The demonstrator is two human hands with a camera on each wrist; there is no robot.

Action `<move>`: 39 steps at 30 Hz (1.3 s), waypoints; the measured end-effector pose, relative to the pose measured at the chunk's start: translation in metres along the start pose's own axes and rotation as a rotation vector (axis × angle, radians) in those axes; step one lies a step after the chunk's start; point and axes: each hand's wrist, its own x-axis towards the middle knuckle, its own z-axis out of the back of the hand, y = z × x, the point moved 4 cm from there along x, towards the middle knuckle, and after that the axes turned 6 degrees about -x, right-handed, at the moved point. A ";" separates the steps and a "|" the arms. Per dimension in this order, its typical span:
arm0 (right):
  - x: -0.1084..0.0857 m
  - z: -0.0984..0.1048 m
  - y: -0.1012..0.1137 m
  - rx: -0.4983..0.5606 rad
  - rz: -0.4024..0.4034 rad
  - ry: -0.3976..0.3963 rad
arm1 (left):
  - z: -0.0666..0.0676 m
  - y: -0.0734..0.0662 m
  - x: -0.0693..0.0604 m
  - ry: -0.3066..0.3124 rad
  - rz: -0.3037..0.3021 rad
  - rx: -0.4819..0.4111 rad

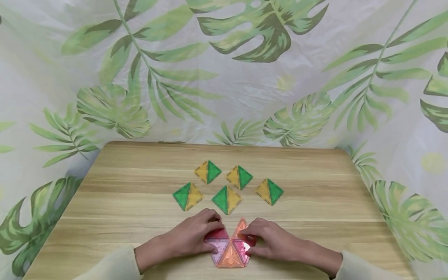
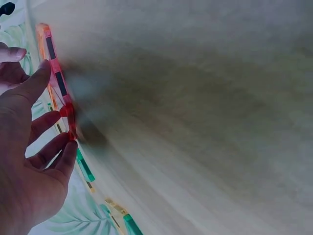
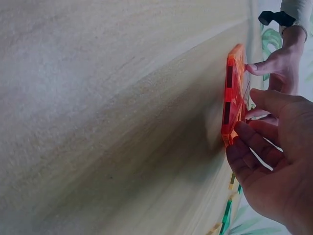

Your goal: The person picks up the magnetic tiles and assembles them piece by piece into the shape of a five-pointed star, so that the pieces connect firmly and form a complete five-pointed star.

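Several translucent triangular magnetic tiles lie edge to edge in a fan near the table's front edge. My left hand (image 1: 185, 235) holds the fan's left side, curved fingers at the red tile (image 1: 218, 234) and thumb on the pale pink tile (image 1: 218, 247). On the other side, my right hand (image 1: 278, 240) has its fingers bent over the upper orange tile (image 1: 241, 226) and its thumb at the bright pink tile (image 1: 240, 247). Between them lies the lower orange tile (image 1: 231, 257). Dark magnets show along the tile edges in both wrist views. The fingers partly cover the outer tiles.
Beyond the hands, several green-and-yellow tile pairs form diamonds on the wooden table (image 1: 122, 186). The nearest diamond (image 1: 226, 199) lies just past the fan; another diamond (image 1: 269, 191) sits to the right. A leaf-patterned cloth (image 1: 241, 85) hangs behind the table.
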 end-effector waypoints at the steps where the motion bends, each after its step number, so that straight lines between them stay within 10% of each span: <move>1: -0.001 0.000 -0.001 0.001 0.000 -0.006 | 0.000 0.000 0.001 0.001 -0.001 0.002; 6: -0.004 0.002 -0.004 0.009 -0.036 -0.104 | 0.002 0.001 0.001 0.015 0.049 0.000; 12: -0.009 0.006 -0.013 0.130 -0.284 -0.267 | 0.010 0.008 -0.003 -0.047 0.179 -0.046; 39: 0.011 -0.010 -0.019 0.081 -0.409 -0.169 | 0.003 0.008 0.006 -0.071 0.265 -0.193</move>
